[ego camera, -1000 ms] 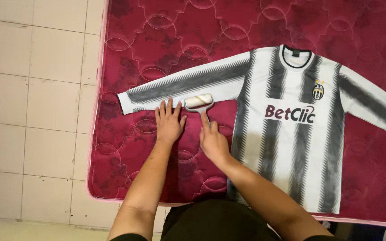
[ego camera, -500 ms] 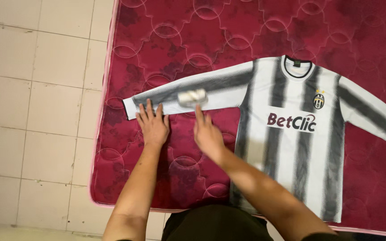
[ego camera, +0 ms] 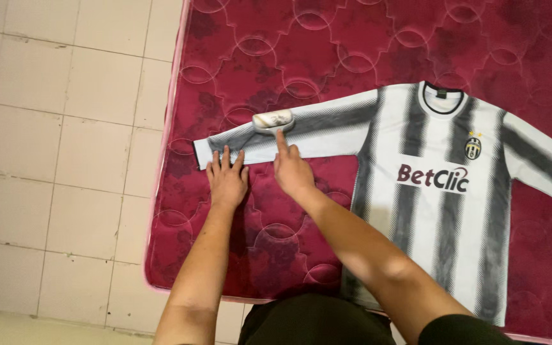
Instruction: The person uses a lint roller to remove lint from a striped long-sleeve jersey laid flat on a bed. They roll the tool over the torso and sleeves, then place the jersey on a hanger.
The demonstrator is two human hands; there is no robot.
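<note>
On the mattress (ego camera: 276, 57), a striped long-sleeved shirt (ego camera: 436, 191) lies face up and spread flat, and every place below is told from that shirt. One sleeve (ego camera: 289, 134) reaches out sideways from the body toward the mattress edge and the tiled floor (ego camera: 65, 160) beyond it. The other sleeve runs off the far side of the view.

Your left hand (ego camera: 227, 181) lies flat and unclenched, fingers spread, with the fingertips (ego camera: 225, 154) pressing the lower hem of the sleeve close to the cuff (ego camera: 199, 152). It grasps nothing. Held so, it seems to pin the cloth taut, so the sleeve does not bunch or slide.

Your right hand (ego camera: 292, 169) sits just beside the left one, nearer the shirt body, below the sleeve. It is closed around the handle of a lint roller (ego camera: 273, 119), with the index finger stretched along the handle toward the head. The handle itself is mostly hidden under the finger. That straight finger likely steadies the push and keeps the roller square to the cloth.

The roller head is pale and a little blurred. It lies across the upper edge of the sleeve, between cuff and shoulder, nearer the cuff, touching the fabric.

Your forearms come in from the bottom of the view, over the bare mattress below the sleeve.
</note>
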